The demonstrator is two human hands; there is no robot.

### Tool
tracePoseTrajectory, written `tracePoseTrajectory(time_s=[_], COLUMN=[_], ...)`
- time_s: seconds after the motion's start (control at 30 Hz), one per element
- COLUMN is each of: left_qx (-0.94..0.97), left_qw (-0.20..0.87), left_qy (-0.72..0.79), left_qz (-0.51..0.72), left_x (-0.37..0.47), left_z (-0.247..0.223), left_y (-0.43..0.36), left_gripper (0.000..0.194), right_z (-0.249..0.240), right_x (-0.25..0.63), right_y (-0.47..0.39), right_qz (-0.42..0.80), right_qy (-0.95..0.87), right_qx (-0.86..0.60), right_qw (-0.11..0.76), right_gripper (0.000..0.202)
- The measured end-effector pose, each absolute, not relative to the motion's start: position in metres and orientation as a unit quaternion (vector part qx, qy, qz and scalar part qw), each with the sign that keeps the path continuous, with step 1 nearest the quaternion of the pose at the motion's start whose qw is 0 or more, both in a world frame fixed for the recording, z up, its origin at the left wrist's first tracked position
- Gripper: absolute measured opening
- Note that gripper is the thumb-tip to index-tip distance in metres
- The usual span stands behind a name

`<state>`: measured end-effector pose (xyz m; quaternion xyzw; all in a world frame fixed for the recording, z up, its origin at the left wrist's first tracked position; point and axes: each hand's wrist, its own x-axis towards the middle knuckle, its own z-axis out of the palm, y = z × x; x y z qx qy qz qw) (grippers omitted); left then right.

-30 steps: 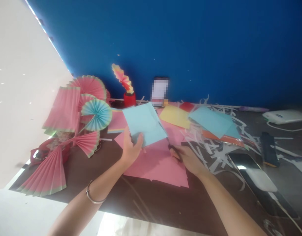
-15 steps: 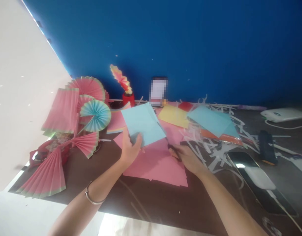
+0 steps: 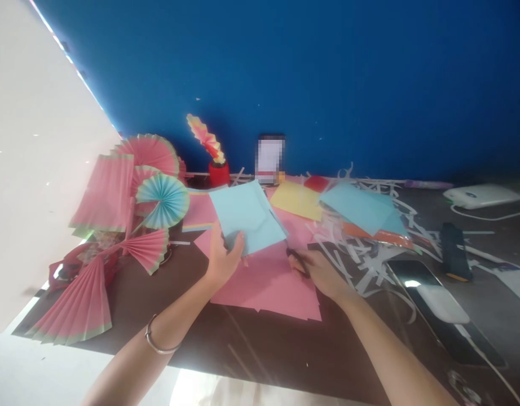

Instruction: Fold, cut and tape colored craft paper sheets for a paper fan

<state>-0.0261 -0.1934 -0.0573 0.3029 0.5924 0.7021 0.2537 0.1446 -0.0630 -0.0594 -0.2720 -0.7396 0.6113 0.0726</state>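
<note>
From my end, I see the brown desk [image 3: 141, 282] bearing a loose pile of pink paper [image 3: 268, 287]. Over that pile is the light-blue sheet [image 3: 245, 217] — its near left corner pinched in the grip of my left hand [image 3: 223, 254]. My right hand [image 3: 319, 270] has its grip wrapped around dark scissors [image 3: 300, 262], beside the sheet's right corner.

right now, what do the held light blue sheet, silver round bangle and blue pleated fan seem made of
Held light blue sheet: matte paper, judging by thin, straight edges. Silver round bangle: probably polished metal, given its silvery sheen. Blue pleated fan: likely matte paper, with sharp creases.
</note>
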Motion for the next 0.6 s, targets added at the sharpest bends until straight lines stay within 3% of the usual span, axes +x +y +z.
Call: tracePoseTrajectory(time_s=[0.6], left_qx=[0.322], left_qw=[0.25], left_qy=[0.589], left_qz=[0.698], left_x=[-0.0278], left_z=[-0.0598], left_y=[-0.1942], left_gripper=[0.035], right_z=[-0.0541], right_x=[0.1451], right_y=[-0.063], right_qz=[0.599], right_qy=[-0.745], right_qx=[-0.284], right_qw=[0.073], right_gripper=[0.039])
